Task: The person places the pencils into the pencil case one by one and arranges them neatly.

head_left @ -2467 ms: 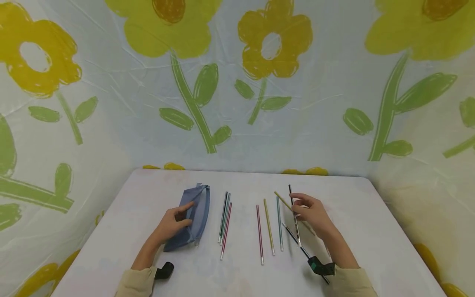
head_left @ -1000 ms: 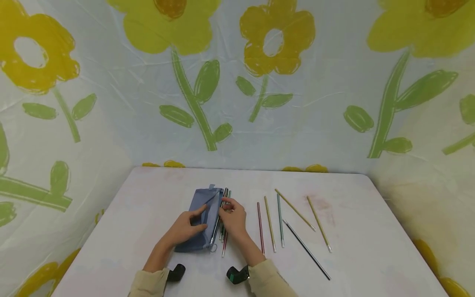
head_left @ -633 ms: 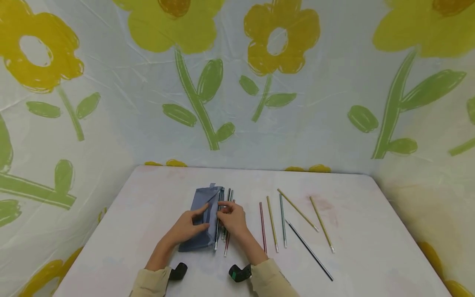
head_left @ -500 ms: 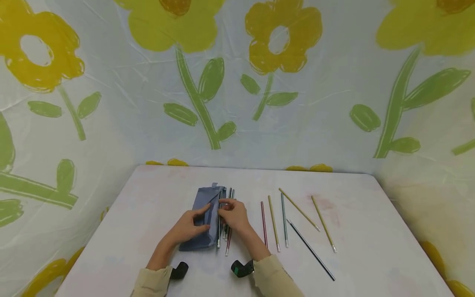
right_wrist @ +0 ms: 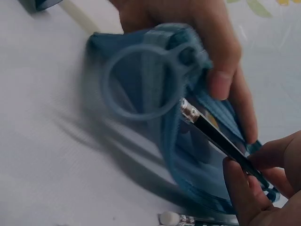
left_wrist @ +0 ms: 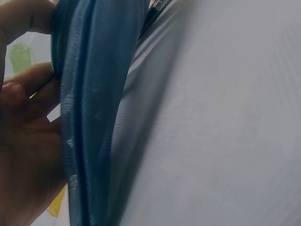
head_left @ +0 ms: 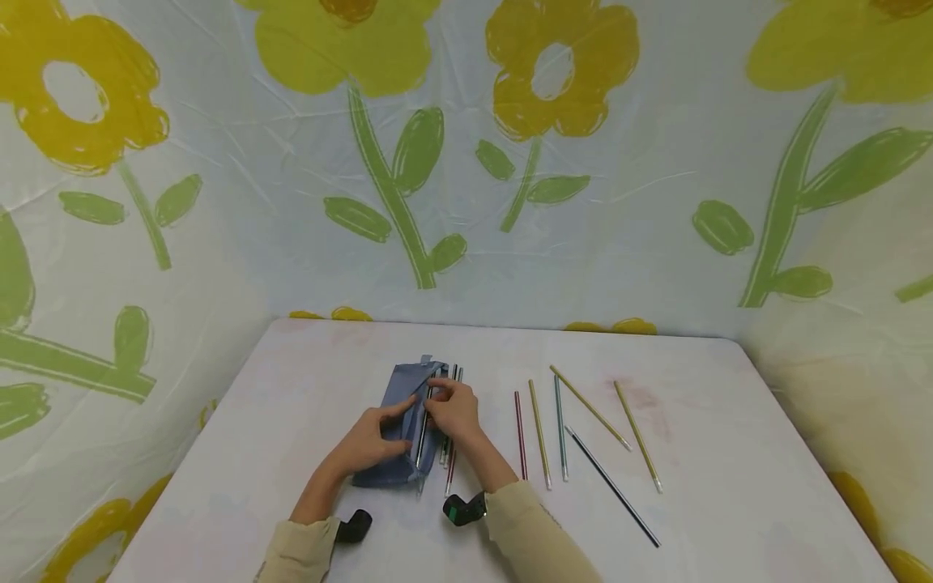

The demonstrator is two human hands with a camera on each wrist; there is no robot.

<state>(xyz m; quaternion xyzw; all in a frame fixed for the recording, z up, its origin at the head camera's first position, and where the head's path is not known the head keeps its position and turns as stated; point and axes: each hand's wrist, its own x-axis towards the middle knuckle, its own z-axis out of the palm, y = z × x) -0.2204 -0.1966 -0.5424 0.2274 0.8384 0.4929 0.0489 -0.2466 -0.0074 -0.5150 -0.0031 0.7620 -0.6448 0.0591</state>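
My left hand (head_left: 368,441) grips the blue zippered pencil case (head_left: 397,387), its fingers over the edge of the opening in the right wrist view. My right hand (head_left: 455,413) pinches a black pencil (right_wrist: 218,139) with a silver ferrule. The pencil lies lengthwise in the unzipped mouth of the case, its ferrule end toward the ring-shaped zipper pull (right_wrist: 110,87). Something yellowish shows inside, too little to tell what. In the left wrist view the case's side (left_wrist: 96,113) hides part of the left hand (left_wrist: 30,122).
Several pencils, a red one (head_left: 449,474) among them, lie beside the case, partly under the right hand. Farther right are a red pencil (head_left: 521,433), a teal pencil (head_left: 561,433), several yellow pencils (head_left: 637,437) and a black pencil (head_left: 612,486) on the white table (head_left: 729,453).
My right hand has carried the black pencil from the right side leftward to the case, and the pencil has tilted into its opening. The left hand and case have shifted right.
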